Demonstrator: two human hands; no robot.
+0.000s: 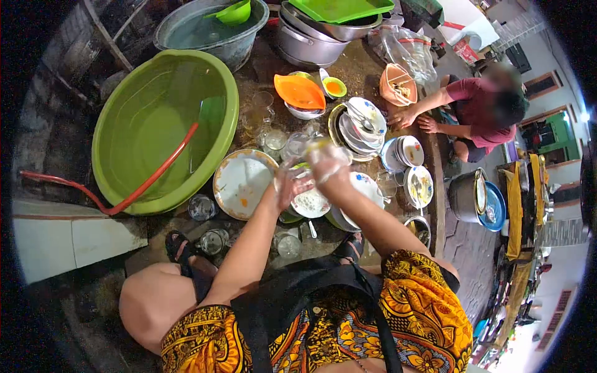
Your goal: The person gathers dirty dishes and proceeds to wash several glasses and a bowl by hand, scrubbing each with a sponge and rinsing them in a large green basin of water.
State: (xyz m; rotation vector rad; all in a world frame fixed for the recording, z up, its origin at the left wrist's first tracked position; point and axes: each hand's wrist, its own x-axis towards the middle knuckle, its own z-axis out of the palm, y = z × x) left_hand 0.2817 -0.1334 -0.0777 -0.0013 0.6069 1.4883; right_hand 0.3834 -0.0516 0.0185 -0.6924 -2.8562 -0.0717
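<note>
Patterned shirt (373, 329): nearest, along the bottom of the frame, both forearms reaching from it toward the centre.
Left hand (291, 188): foamy, near mid-frame; I cannot tell whether its fingers grip anything.
Right hand (328, 168): sudsy, just beside it; fingers seem curled about a yellowish item (321, 145), too blurred to be sure.
White bowl (312, 202): directly below the hands at mid-frame, probably kept within easy reach.
Plate stack (368, 138): right of centre, nested, likely to save room.
Green tub (232, 118): upper left, holding water; a red hose (158, 174) dips over its rim, presumably to feed it.
Large plate (239, 177): left of the hands, bearing orange scraps.
Other person (482, 105): upper right, hands near an orange basket (390, 93).
</note>
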